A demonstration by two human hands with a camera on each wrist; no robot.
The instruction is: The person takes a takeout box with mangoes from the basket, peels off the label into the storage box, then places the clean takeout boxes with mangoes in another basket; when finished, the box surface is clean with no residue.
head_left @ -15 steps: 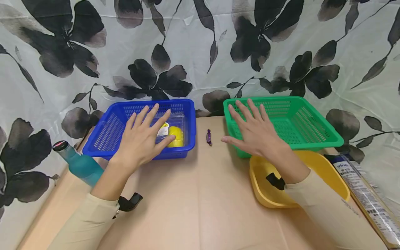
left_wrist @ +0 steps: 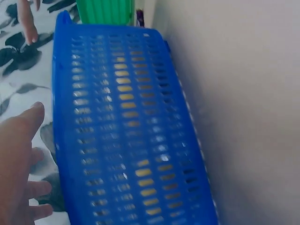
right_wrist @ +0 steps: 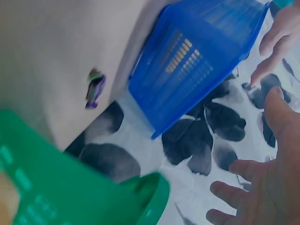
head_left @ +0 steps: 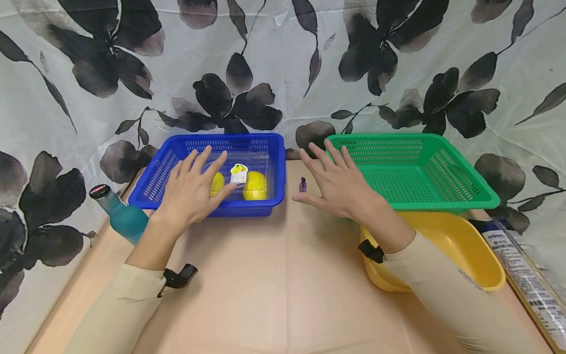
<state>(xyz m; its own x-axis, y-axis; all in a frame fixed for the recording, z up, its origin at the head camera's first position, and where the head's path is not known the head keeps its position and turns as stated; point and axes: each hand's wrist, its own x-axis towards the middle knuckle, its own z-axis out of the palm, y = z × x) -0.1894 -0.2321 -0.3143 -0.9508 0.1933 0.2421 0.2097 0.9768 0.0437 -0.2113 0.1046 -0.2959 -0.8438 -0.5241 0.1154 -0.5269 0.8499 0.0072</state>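
Observation:
Fingers spread, my left hand (head_left: 190, 189) hovers over the front of a blue basket (head_left: 276, 196). Inside that basket lies a clear plastic box with a white label (head_left: 239, 174) and yellow rounded items (head_left: 255, 186) in it. My right hand (head_left: 338, 184), also spread and holding nothing, is above the left end of a green basket (head_left: 460, 194). Between the two baskets a small purple wrapped candy (head_left: 302, 185) lies on the table; it shows in the right wrist view as well (right_wrist: 95, 89). In the left wrist view the blue basket's slotted side (left_wrist: 122, 131) fills the middle.
A teal bottle (head_left: 126, 219) with a dark cap stands left of the blue basket, partly behind my left forearm. Before the green basket sits a yellow tub (head_left: 468, 246), partly covered by my right sleeve. A printed clear package (head_left: 517, 260) lies at the right edge.
Both hands have shifted left relative to the baskets, the right one nearer the candy. More of the plastic box and its yellow items shows. The head view has moved slightly.

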